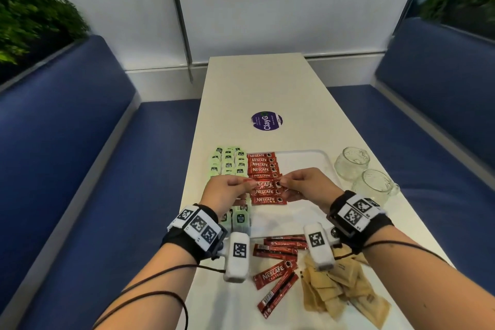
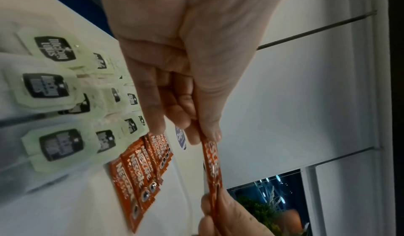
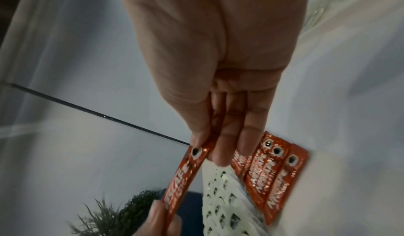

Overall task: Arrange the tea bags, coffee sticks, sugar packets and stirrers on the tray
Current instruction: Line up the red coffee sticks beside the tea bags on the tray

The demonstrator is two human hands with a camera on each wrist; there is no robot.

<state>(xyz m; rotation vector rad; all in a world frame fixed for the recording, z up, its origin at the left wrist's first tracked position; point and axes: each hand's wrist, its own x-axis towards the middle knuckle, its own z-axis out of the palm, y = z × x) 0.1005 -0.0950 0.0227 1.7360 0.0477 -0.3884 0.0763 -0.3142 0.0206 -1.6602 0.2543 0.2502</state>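
A white tray [image 1: 302, 159] carries rows of green tea bags [image 1: 229, 162] on its left and a column of red coffee sticks [image 1: 263, 167] beside them. Just above that column, one coffee stick [image 1: 263, 184] is pinched at both ends. My left hand [image 1: 242, 182] pinches its left end and my right hand [image 1: 284, 182] its right end. The left wrist view has the stick [image 2: 213, 167] running from my left hand [image 2: 205, 136] to the right fingers. Seen from the right wrist, my right hand [image 3: 210, 147] pinches the stick [image 3: 188, 172] at its cup picture. No stirrers are in view.
Loose coffee sticks [image 1: 277, 262] and brown sugar packets [image 1: 337, 292] lie on the table in front of the tray. Two glass cups [image 1: 352, 162] [image 1: 375, 185] stand right of it. A purple sticker [image 1: 263, 121] is farther back. Blue benches flank the narrow table.
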